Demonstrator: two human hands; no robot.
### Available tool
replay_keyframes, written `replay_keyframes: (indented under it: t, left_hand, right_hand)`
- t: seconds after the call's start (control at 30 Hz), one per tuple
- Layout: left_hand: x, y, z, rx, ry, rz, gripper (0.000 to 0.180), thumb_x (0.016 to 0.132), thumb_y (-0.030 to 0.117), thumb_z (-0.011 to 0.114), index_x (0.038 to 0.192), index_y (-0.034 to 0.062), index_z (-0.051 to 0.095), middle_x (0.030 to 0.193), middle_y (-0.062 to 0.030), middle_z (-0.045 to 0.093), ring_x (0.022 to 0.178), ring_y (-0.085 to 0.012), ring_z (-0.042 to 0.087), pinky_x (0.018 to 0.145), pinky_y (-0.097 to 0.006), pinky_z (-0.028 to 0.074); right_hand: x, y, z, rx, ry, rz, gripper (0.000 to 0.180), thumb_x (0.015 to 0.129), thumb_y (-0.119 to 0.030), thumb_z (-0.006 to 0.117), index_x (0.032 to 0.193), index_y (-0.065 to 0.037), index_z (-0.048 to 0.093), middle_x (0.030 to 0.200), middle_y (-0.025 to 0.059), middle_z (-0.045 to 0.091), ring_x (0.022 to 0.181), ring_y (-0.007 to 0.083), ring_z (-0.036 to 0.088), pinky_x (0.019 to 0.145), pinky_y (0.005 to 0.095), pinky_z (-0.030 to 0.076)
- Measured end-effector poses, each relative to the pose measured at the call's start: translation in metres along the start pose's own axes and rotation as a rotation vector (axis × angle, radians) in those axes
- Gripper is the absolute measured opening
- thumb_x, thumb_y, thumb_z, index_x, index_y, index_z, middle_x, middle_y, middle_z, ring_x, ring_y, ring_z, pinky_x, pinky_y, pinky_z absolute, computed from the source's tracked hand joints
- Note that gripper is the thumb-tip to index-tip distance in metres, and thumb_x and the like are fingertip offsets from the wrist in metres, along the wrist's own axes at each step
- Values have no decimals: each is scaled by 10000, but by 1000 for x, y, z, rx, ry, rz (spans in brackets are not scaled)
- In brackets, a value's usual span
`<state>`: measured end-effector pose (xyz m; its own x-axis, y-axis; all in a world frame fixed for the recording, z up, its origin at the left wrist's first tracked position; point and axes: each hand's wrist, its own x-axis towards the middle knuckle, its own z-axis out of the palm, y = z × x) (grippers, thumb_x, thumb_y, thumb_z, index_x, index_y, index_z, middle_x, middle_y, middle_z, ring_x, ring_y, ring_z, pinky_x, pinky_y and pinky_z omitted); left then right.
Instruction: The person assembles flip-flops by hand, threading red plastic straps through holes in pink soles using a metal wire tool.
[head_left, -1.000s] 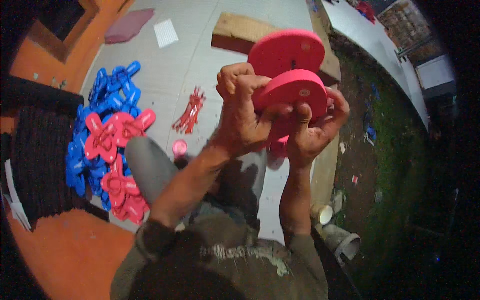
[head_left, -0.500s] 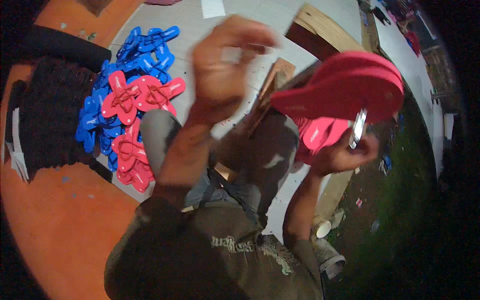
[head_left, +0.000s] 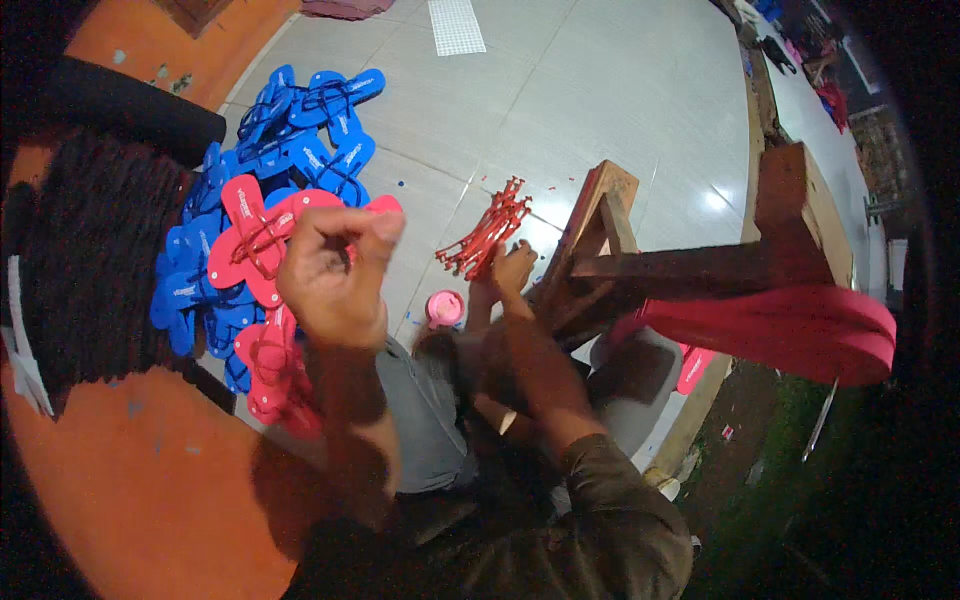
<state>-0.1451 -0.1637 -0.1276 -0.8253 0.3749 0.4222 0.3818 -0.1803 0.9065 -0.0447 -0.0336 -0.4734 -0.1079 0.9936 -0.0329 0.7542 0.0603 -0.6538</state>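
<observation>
Right hand (head_left: 512,268) reaching thin red rubber straps (head_left: 487,230); left hand (head_left: 335,272) curled.

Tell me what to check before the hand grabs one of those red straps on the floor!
1. Right hand is at the bundle of red straps: ok.
2. Right hand has closed on a strap: cannot tell, fingers are blurred.
3. Left hand is free: cannot tell, it is a raised fist.
4. Red sole is within reach, at the right by the wooden stand: ok.
5. Small pink cup stands apart from the straps: ok.
</observation>
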Motion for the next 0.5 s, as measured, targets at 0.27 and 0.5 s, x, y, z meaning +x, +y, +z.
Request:
replay_keyframes:
  t: [0.27,0.5]
  left_hand:
    - [3,-2,12,-120,-132,-203,135,802,80,594,710,21,515,594,16,456,529,-39,388,481,-191,307]
    - [-2,-8,18,140,-280,-218,154,812,133,573,841,-16,547,605,-13,486,575,-54,423,515,-208,344]
  right_hand:
    - [27,5,-24,281,-196,93,275,704,-230,612,885,-23,597,865,165,620,805,303,596,723,368,457]
    - [-18,-48,-97,864,-332,-114,201,732,-15,557,911,-21,465,826,80,571,645,105,527,563,223,427]
